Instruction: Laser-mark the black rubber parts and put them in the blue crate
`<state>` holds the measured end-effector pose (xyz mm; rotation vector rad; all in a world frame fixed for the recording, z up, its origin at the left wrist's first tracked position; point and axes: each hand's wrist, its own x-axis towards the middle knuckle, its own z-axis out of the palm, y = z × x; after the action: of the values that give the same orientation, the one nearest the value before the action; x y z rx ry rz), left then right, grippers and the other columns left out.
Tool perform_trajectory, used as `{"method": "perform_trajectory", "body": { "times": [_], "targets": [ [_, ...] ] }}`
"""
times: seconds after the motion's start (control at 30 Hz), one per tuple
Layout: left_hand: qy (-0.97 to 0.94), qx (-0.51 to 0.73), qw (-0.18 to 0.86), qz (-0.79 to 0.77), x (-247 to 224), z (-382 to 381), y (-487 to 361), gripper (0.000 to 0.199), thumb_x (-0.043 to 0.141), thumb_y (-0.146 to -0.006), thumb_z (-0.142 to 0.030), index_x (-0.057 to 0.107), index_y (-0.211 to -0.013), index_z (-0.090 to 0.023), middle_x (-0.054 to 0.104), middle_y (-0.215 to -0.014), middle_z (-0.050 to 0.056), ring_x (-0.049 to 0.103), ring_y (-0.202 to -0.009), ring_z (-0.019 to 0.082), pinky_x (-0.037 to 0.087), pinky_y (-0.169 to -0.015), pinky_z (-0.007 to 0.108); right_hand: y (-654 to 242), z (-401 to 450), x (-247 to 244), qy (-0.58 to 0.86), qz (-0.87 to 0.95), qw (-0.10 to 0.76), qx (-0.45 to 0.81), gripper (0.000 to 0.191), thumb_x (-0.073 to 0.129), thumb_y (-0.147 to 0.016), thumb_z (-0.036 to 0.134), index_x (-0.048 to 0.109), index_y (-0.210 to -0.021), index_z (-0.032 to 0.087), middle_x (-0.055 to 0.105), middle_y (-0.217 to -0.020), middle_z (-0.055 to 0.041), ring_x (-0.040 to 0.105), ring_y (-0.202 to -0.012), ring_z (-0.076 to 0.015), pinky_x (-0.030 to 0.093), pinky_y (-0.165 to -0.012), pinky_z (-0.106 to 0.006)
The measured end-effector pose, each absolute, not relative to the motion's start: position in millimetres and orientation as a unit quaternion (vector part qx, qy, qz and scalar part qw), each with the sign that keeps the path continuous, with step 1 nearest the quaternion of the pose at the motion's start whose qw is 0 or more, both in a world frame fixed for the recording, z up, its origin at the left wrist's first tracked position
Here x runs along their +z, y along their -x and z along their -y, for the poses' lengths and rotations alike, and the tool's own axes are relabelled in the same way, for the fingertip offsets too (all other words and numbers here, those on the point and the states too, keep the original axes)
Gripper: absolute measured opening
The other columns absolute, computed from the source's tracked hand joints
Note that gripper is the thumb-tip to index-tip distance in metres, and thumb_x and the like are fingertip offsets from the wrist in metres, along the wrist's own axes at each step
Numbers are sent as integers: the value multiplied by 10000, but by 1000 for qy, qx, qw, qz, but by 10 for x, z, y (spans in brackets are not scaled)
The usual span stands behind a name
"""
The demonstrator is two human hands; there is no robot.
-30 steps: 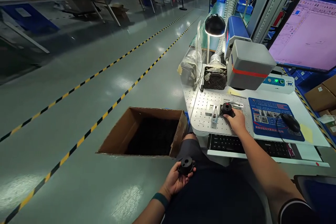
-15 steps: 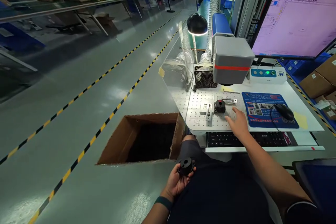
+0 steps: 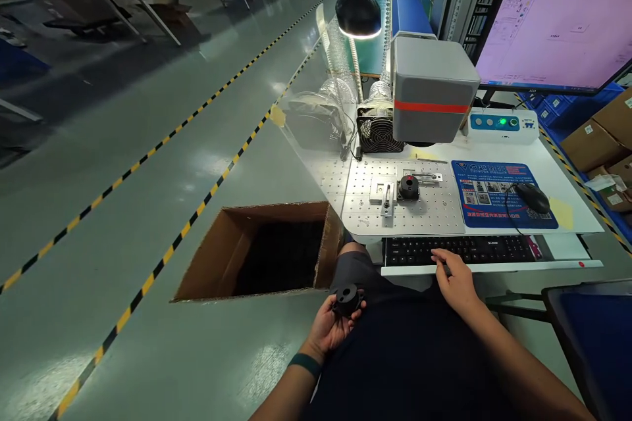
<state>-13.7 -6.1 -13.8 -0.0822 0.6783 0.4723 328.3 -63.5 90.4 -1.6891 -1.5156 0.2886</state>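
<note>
My left hand (image 3: pixel 332 325) is wrapped round a black round part (image 3: pixel 347 300) with a hole in its middle, held above my lap. A similar black part (image 3: pixel 408 188) sits on the perforated metal plate (image 3: pixel 355 210), against small metal brackets, below the grey machine head (image 3: pixel 434 89). My right hand (image 3: pixel 455 281) is over the front edge of the keyboard tray, its fingertips at the black keyboard (image 3: pixel 459 250). Its fingers are apart, with nothing visible in them.
An open cardboard box (image 3: pixel 202 270) stands on the floor to the left. A mouse (image 3: pixel 532 198) lies on a blue mat (image 3: pixel 474 214). Behind are a monitor (image 3: pixel 557 33), a control box (image 3: pixel 502 123), a lamp (image 3: pixel 358 12) and a fan (image 3: pixel 379 135). A chair (image 3: pixel 592 335) is at right.
My right hand has moved from beside the part on the plate back and down to the keyboard's front edge. My left hand still holds its part. The view has tilted down slightly.
</note>
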Motion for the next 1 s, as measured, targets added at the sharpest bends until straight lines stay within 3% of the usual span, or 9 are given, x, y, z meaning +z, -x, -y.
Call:
{"method": "perform_trajectory", "body": {
  "times": [0.53, 0.8, 1.0],
  "targets": [
    [39, 241, 911, -333, -112, 66, 138, 484, 423, -936, -339, 580, -1253, -9, 674, -1003, 240, 575, -644, 170, 512, -504, 237, -3307, 536, 913, 658, 638, 393, 71, 288, 474, -950, 204, 607, -1201, 245, 709, -1114, -69, 660, -1029, -235, 561, -913, -441],
    [45, 242, 911, -331, -112, 70, 156, 458, 468, -908, -320, 604, -1220, -13, 682, -991, 236, 580, -645, 172, 518, -518, 243, -3439, -135, 1330, 678, 614, 400, 54, 286, 468, -952, 302, 607, -1191, 227, 691, -1124, -98, 641, -1064, -265, 509, -968, -470],
    [63, 247, 902, -348, -96, 76, 186, 458, 476, -910, -342, 596, -1233, -40, 686, -993, 225, 600, -633, 180, 516, -514, 250, -3438, -730, 1453, 702, 588, 395, 72, 432, 573, -897, 442, 576, -1241, 182, 646, -1183, -138, 599, -1117, -306, 498, -965, -497]
  ]
}}
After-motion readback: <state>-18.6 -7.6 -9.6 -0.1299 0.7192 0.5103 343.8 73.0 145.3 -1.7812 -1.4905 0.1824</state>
